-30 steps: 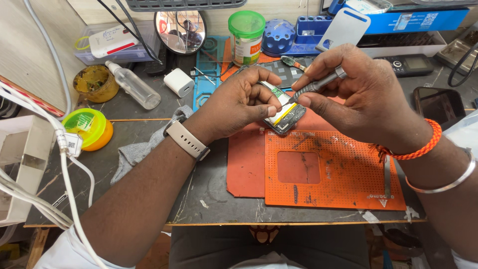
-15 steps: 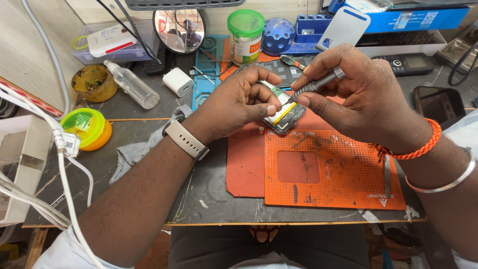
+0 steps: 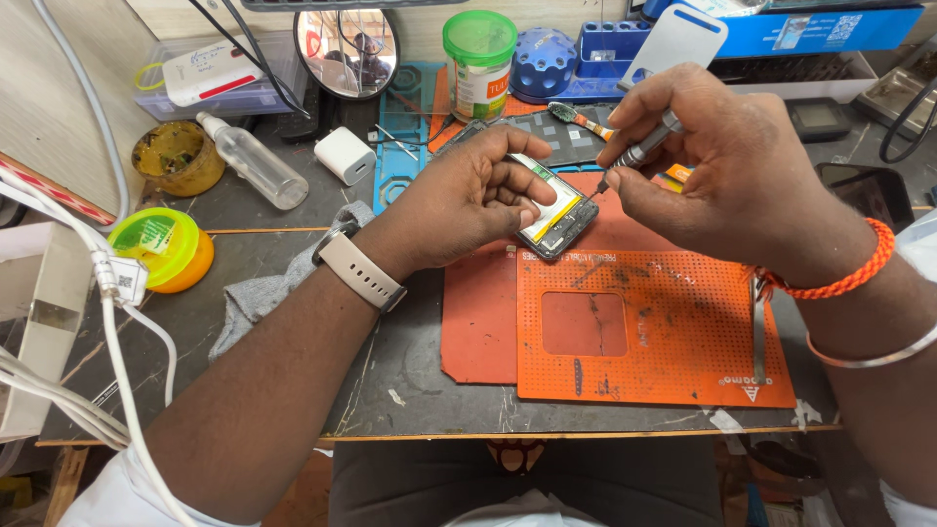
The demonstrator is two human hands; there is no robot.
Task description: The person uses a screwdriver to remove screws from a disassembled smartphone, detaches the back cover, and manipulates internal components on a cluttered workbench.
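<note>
My left hand [image 3: 468,200] grips an opened smartphone [image 3: 558,215], back cover off, its battery and circuit board showing, tilted just above the orange mat [image 3: 644,332]. My right hand [image 3: 712,166] pinches a slim metal screwdriver [image 3: 639,156], its tip touching the phone's upper right edge. A pale smartwatch sits on my left wrist; an orange thread and a metal bangle ring my right wrist.
A green-lidded jar [image 3: 480,63], round mirror [image 3: 346,49], clear spray bottle [image 3: 252,161], white charger cube [image 3: 345,154], toothbrush [image 3: 578,119] and blue tool holders [image 3: 545,60] line the back. A yellow-green tub [image 3: 161,246], grey cloth [image 3: 256,293] and white cables [image 3: 107,303] lie left.
Nothing has visibly changed beyond a slight shift of the screwdriver tip on the phone; both hands stay in place.
</note>
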